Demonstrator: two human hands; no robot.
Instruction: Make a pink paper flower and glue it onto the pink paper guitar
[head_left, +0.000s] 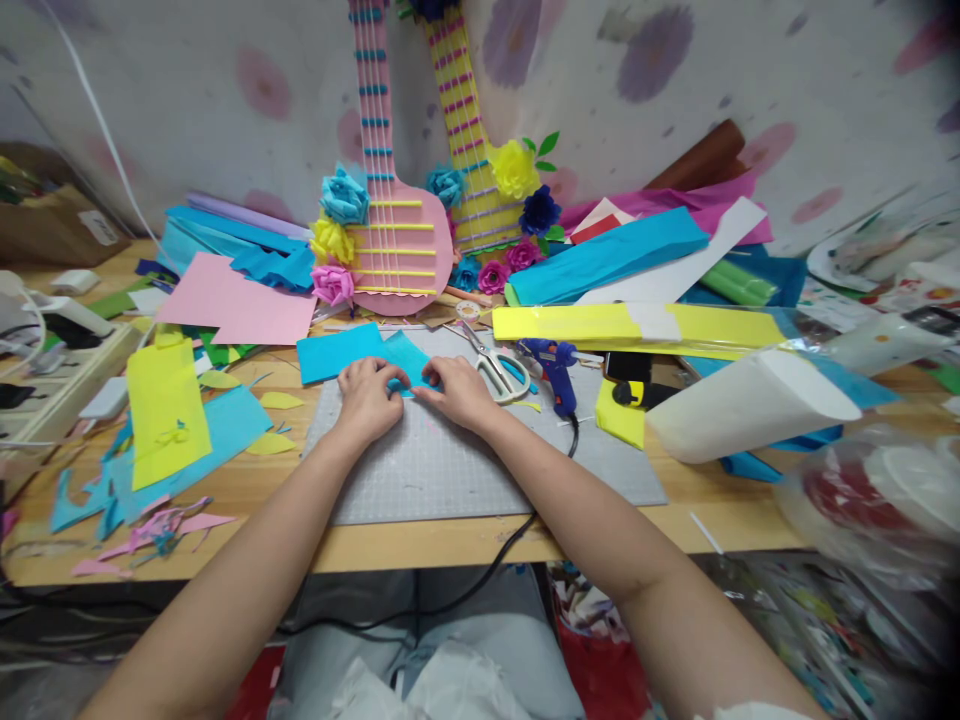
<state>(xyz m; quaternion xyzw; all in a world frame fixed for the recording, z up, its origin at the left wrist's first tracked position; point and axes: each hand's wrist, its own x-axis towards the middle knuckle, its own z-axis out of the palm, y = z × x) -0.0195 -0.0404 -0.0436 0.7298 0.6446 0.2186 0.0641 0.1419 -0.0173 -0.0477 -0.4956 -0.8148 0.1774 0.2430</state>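
Observation:
Both hands work at a piece of blue crepe paper (406,350) over the grey cutting mat (427,480). My left hand (371,398) has its fingers curled and pinched on the paper's near edge. From the other side, my right hand (459,392) pinches the same edge, fingertips close to the left ones. The fingers hide part of the paper. A folded blue paper strip (337,355) lies beside my left hand. White-handled scissors (496,375) rest just beyond my right hand, with a blue glue gun (553,372) to their right.
A pink paper guitar (405,240) and a yellow paper guitar (480,200) with paper flowers lean on the wall. Paper scraps (161,525) litter the left. A wrapped yellow paper pack (585,325) and white roll (750,405) lie right. The glue gun's black cord (517,540) crosses the mat.

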